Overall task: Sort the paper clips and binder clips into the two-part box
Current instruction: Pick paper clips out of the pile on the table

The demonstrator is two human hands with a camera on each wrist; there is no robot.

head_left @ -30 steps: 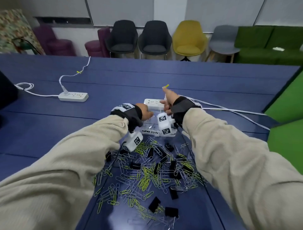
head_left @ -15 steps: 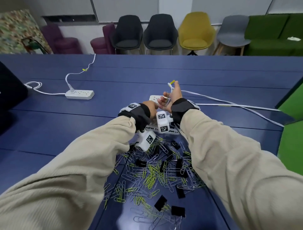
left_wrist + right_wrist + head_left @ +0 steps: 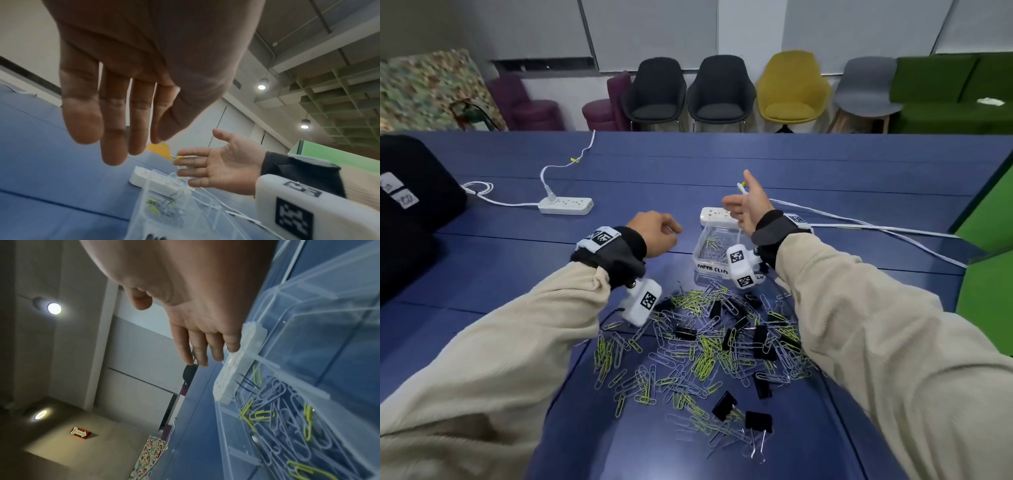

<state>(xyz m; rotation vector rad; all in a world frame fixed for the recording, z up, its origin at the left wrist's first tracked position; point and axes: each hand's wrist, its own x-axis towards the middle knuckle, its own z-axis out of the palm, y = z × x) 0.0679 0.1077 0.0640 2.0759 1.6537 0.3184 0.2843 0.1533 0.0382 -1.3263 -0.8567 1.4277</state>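
Blue tabletop [image 3: 722,164] carries the clear plastic 2-part box [image 3: 702,255], its right compartment hidden behind the empty, spread-fingered right hand [image 3: 748,205]; left hand [image 3: 655,233] hangs relaxed, empty.

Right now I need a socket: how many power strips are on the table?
2. One power strip lies left, beyond the left hand; the other sits just behind the two-part box. The arms may hide more.

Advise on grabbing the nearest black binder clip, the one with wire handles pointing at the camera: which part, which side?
Probably pinch the black body of the binder clip across its two flat faces, coming from above. It lies alone at the pile's near edge, so its body is exposed, while its thin wire handles lie flat on the table and look harder to get fingers under. Either open hand would do.
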